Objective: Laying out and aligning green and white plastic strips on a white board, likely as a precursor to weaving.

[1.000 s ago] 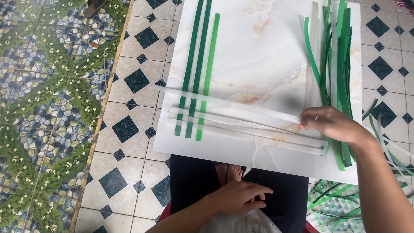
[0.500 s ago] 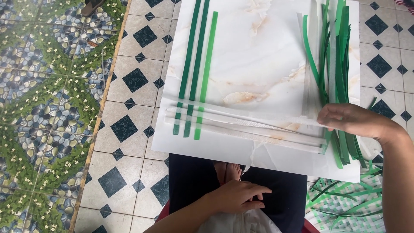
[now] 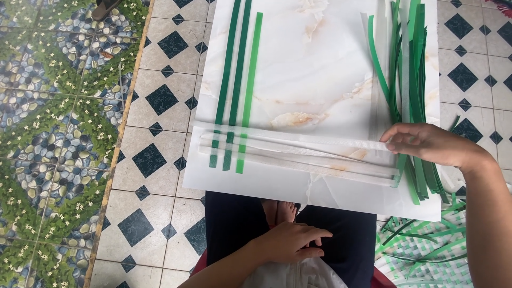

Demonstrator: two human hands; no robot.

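Right hand [image 3: 426, 145]: fingertips pinch the right end of the top white strip [image 3: 288, 137], which lies crosswise over the marble-patterned board [image 3: 314, 69]. Grip closed on the strip end, near the board's right side. Left hand [image 3: 296, 241]: fingers spread flat and loose, holding nothing, resting on a white bundle [image 3: 296, 274] in the lap, just below the board's near edge.

On the board's left part: three green strips [image 3: 234, 85] laid lengthwise, side by side. Three white strips cross them near the board's lower edge, passing over and under, so a weave looks started. The two lower white strips [image 3: 298, 162] lie flat, nobody touching them.

Loose pile of green and white strips [image 3: 408, 64] along the board's right edge, partly under the right hand. Woven green mat piece [image 3: 426, 250] on the floor off the board's lower right corner. Patterned tile floor [image 3: 154, 101] left of the board.

Progress, judged: early. Only three uprights and three crossers placed; most of the board bare, most strips unused.
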